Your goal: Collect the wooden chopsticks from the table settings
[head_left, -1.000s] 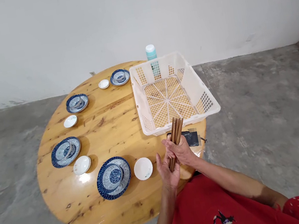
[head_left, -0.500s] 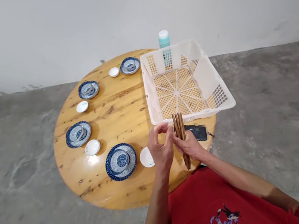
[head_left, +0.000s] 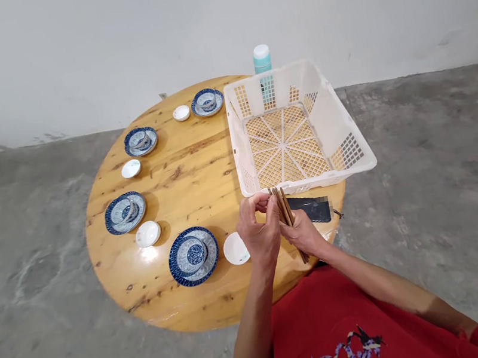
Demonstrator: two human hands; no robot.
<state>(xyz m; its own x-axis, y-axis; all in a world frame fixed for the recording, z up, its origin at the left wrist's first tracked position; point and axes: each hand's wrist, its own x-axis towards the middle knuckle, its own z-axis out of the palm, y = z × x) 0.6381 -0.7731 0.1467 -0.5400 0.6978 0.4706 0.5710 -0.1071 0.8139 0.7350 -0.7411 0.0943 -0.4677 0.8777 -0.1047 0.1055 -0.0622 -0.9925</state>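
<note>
A bundle of brown wooden chopsticks (head_left: 283, 204) stands nearly upright in my right hand (head_left: 304, 234), over the near edge of the round wooden table (head_left: 183, 169). My left hand (head_left: 258, 231) is beside it, its thumb and fingers pinching the upper ends of the chopsticks. Just left of my hands lie a small white dish (head_left: 234, 248) and a blue patterned plate with a bowl on it (head_left: 193, 255). A black phone (head_left: 312, 208) lies right behind my right hand.
An empty white plastic basket (head_left: 294, 128) sits on the table's right side, a teal bottle (head_left: 262, 59) behind it. Three more blue plates with bowls (head_left: 125, 211) (head_left: 141, 140) (head_left: 207, 101) and white dishes (head_left: 148, 233) ring the left rim. Grey concrete floor lies all around.
My left hand rose from under the bundle to its top and closed on the chopstick tips. The bundle tilted from leaning right to leaning slightly left. My head turned left.
</note>
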